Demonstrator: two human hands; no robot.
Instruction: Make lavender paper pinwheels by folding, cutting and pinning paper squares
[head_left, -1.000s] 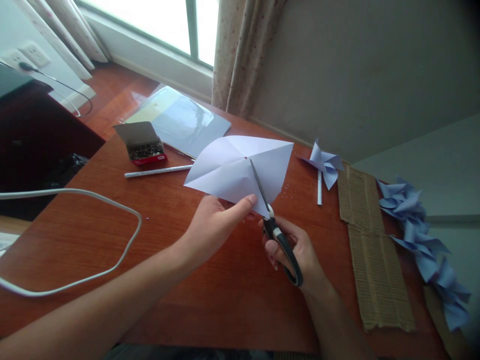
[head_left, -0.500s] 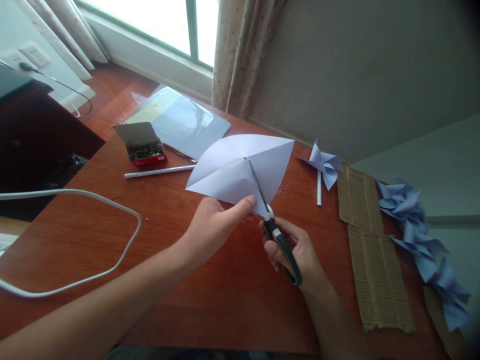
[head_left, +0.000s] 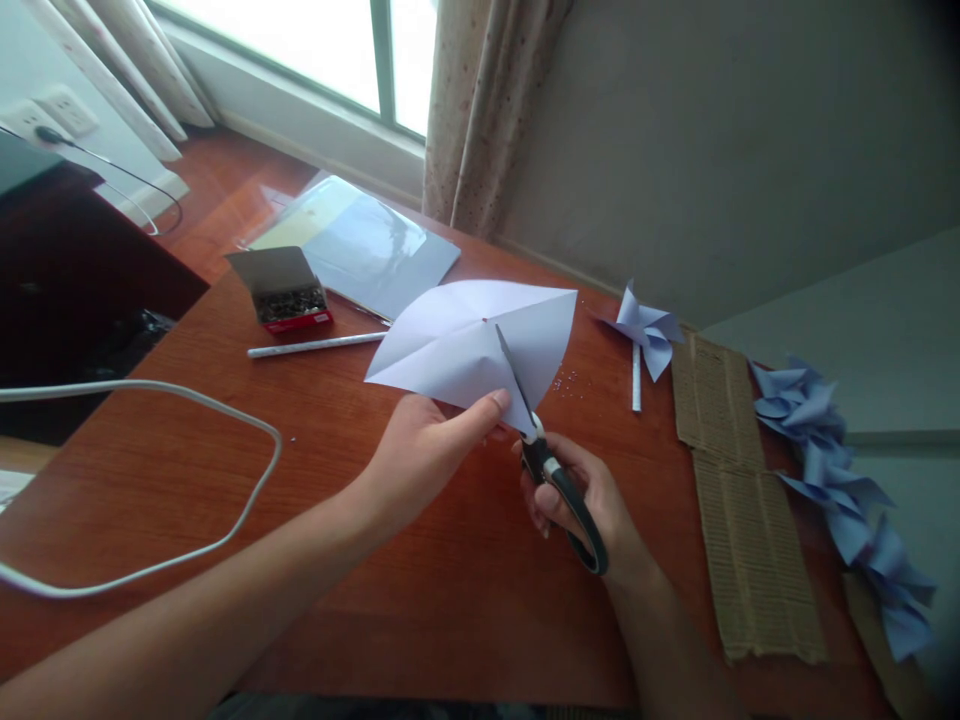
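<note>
A creased sheet of white paper (head_left: 439,335) with curved edges and a small reddish dot at its middle is raised over the table. My left hand (head_left: 427,440) pinches its near edge, thumb on top and the other fingers underneath. In my right hand (head_left: 581,490) are scissors (head_left: 559,475) with black and white handles. Their blades lie across the near right part of the paper, the tip close to the dot. Part of the blades is hidden by the sheet.
An open box (head_left: 292,300) of small metal pieces and a paper stick (head_left: 315,345) lie left, before plastic-covered sheets (head_left: 367,235). Right are a paper pinwheel (head_left: 645,330), corrugated cardboard (head_left: 750,520) and several more pinwheels (head_left: 840,490). A white cable (head_left: 262,480) loops at left.
The paper's far edge and right corner have dipped and shifted slightly left. My right hand and the scissors have moved only a little, with the blades still at the paper.
</note>
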